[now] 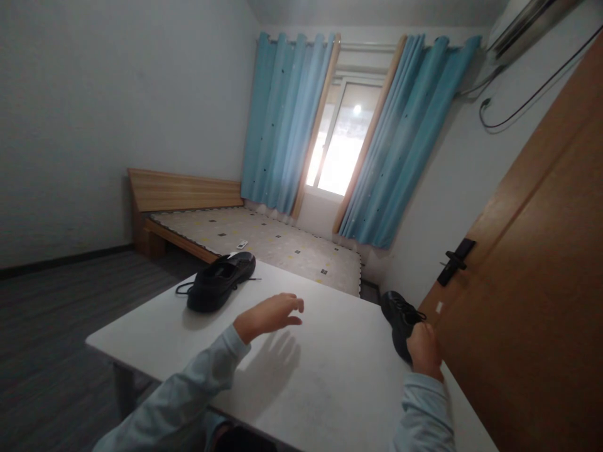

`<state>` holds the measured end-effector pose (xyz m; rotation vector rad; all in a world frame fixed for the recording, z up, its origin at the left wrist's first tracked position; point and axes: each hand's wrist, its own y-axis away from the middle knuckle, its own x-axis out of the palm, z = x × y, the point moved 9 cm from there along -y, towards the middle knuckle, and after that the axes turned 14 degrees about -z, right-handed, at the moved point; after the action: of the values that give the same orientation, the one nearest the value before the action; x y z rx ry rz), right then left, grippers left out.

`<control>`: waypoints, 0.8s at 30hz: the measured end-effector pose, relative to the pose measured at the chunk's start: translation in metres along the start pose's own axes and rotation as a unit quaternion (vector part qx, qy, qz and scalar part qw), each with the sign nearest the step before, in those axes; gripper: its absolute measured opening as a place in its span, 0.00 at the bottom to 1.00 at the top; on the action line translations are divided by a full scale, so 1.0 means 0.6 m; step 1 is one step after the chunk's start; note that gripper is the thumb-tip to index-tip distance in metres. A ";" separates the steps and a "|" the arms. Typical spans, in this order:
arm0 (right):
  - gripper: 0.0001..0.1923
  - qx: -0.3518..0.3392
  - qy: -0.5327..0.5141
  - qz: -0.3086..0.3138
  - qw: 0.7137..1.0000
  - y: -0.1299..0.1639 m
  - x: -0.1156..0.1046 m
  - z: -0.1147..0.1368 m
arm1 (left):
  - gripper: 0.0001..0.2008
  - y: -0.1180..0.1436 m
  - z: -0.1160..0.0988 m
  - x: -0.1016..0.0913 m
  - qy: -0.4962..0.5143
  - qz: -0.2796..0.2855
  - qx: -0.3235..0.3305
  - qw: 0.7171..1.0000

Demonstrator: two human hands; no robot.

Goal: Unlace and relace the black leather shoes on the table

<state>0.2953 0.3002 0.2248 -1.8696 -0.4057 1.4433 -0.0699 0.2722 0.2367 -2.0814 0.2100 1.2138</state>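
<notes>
A black lace-up shoe [219, 280] rests on the left part of a white table [325, 367], its laces trailing on both sides. My left hand [274, 313] hovers over the table to the right of that shoe, holding nothing, with thumb and fingers apart and a shadow below. On the table's right side, my right hand [425, 346] is closed around the near end of a second black shoe [398, 317]. Its toe points away from me, and the hand covers its heel part.
Behind the table is a bed [282, 242] with a patterned mattress, a white remote [242, 245] and a wooden headboard [188, 190]. A brown door [532, 270] with a black handle [456, 261] stands close on the right. Blue curtains [287, 125] flank the window.
</notes>
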 end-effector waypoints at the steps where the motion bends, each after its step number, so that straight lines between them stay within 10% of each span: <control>1: 0.11 -0.005 0.002 0.012 1.000 0.000 0.007 -0.005 | 0.09 -0.005 -0.010 0.016 0.004 0.001 0.006 1.000; 10: 0.09 -0.032 -0.052 0.030 0.998 -0.011 0.000 0.023 | 0.09 -0.012 -0.015 0.084 0.012 -0.016 0.002 1.000; 24: 0.10 -0.076 -0.137 -0.068 0.985 -0.011 -0.103 0.130 | 0.11 -0.008 -0.001 0.063 -0.009 -0.076 -0.029 0.997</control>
<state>0.2038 0.2928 0.2646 -1.7237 -0.7824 1.6180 -0.0466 0.2831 0.2084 -2.0941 0.0079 1.1574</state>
